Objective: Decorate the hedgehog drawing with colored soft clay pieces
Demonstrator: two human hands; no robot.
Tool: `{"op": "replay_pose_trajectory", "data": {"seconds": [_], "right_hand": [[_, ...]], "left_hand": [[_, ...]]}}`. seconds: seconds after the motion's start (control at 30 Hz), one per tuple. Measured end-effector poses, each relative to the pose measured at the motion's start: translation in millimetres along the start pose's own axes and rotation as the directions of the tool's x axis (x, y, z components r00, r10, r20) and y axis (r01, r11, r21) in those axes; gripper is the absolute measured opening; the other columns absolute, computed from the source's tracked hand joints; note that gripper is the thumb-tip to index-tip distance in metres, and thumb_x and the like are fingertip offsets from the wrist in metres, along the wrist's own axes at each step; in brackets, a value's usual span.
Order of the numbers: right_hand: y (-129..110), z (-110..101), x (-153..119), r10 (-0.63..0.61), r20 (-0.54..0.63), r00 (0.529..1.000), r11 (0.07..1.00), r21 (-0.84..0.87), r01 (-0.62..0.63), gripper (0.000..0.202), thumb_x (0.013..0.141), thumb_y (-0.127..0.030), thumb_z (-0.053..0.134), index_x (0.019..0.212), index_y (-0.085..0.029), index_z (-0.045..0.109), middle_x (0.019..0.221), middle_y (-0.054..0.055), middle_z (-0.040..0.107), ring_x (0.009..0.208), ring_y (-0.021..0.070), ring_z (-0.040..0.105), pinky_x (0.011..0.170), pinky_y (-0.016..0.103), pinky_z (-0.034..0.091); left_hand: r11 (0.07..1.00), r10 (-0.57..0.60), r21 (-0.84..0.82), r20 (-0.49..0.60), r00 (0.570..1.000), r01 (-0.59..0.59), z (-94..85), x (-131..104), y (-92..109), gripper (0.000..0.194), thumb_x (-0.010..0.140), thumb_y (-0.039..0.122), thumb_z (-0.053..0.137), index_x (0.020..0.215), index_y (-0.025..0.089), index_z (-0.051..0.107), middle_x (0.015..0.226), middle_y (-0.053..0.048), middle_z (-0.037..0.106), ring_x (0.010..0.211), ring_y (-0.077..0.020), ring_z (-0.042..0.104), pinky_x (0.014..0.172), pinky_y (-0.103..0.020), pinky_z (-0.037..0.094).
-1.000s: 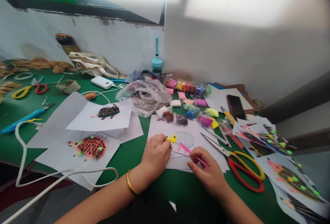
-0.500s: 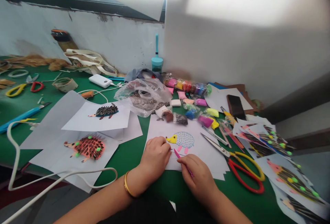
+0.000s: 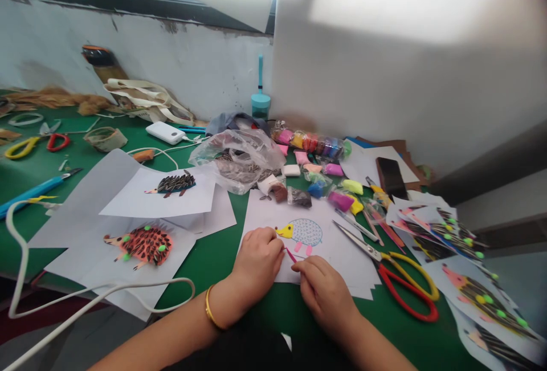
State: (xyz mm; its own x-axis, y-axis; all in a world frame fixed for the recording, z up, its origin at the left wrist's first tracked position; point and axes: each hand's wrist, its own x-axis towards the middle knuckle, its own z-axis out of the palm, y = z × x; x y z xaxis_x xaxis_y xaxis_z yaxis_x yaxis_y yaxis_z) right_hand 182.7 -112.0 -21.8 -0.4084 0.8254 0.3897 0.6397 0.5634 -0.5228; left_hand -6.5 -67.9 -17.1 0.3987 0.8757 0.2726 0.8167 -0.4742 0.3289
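My right hand [image 3: 327, 294] grips a slim pink plastic modelling-clay knife [image 3: 290, 255], its tip pointing up and left to my left fingertips. Fingers curled and pinched together, my left hand [image 3: 258, 260] rests on the lower left of the white paper [image 3: 256, 211]; whatever it pinches is hidden. Just above both hands the paper bears a hedgehog picture [image 3: 305, 232]. Its face is yellow clay, its body a blue drawn outline, and two pink clay feet [image 3: 303, 248] sit beneath.
To the right lie large scissors [image 3: 401, 271] and finished hedgehog pictures [image 3: 482, 297]. Clay packets [image 3: 316, 188] and a plastic bag of seeds [image 3: 239, 160] are beyond the paper. On the left are more hedgehog sheets [image 3: 141, 245] and a white cable [image 3: 106, 288].
The pink knife's tip has shifted slightly left and now meets the left fingertips. My right hand has edged left with it; the left hand stays nearly still.
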Motion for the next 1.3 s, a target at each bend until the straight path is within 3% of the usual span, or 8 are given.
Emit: {"op": "replay_pose_trajectory", "data": {"seconds": [0.3,0.8,1.0,1.13,1.3], "right_hand": [[1,1,2,-0.01,-0.012,1.0,1.0,-0.028,0.01,0.025,0.088,-0.005,0.041,0.098,-0.019,0.06,0.083,0.006,0.061,0.078,0.02,0.058,0.067,0.032,0.049],[-1,4,11,-0.067,0.016,0.998,0.971,-0.229,0.069,0.023,0.085,-0.006,0.043,0.088,-0.016,0.062,0.077,0.007,0.059,0.073,0.021,0.054,0.064,0.032,0.046],[0,-6,9,-0.047,-0.067,0.997,0.994,-0.1,0.04,0.026,0.09,-0.007,0.042,0.103,-0.016,0.062,0.086,0.008,0.063,0.082,0.0215,0.059,0.072,0.034,0.05],[4,-20,3,0.111,-0.053,0.992,0.989,0.103,-0.105,0.025,0.096,-0.015,0.043,0.113,-0.02,0.06,0.093,0.006,0.067,0.086,0.019,0.063,0.076,0.032,0.052],[9,-25,-6,0.253,0.02,0.967,0.942,0.224,-0.251,0.017,0.097,-0.024,0.046,0.103,-0.022,0.062,0.093,0.004,0.068,0.085,0.0178,0.065,0.075,0.029,0.053]], "left_hand": [[1.0,0.001,0.004,0.008,1.0,-0.001,0.9,0,0,0.01,0.09,0.02,0.058,0.084,0.019,0.066,0.092,-0.005,0.06,0.09,-0.0221,0.057,0.084,-0.042,0.046],[1.0,-0.013,-0.002,0.026,1.0,0.013,-1.6,0,1,0.011,0.09,0.019,0.057,0.085,0.019,0.066,0.094,-0.006,0.061,0.09,-0.0226,0.057,0.085,-0.043,0.047],[1.0,-0.014,-0.021,0.02,1.0,0.014,-0.7,-2,0,0.008,0.09,0.019,0.058,0.087,0.02,0.066,0.095,-0.005,0.06,0.091,-0.0227,0.056,0.085,-0.042,0.047],[1.0,-0.009,-0.021,0.032,0.999,0.009,-1.9,-1,-1,0.005,0.088,0.019,0.061,0.091,0.02,0.065,0.096,-0.005,0.06,0.092,-0.023,0.056,0.085,-0.042,0.047],[1.0,0.001,-0.028,0.033,0.999,0.0,-3.3,0,0,0.008,0.087,0.02,0.062,0.094,0.02,0.064,0.097,-0.005,0.06,0.095,-0.024,0.056,0.087,-0.044,0.046]]}}
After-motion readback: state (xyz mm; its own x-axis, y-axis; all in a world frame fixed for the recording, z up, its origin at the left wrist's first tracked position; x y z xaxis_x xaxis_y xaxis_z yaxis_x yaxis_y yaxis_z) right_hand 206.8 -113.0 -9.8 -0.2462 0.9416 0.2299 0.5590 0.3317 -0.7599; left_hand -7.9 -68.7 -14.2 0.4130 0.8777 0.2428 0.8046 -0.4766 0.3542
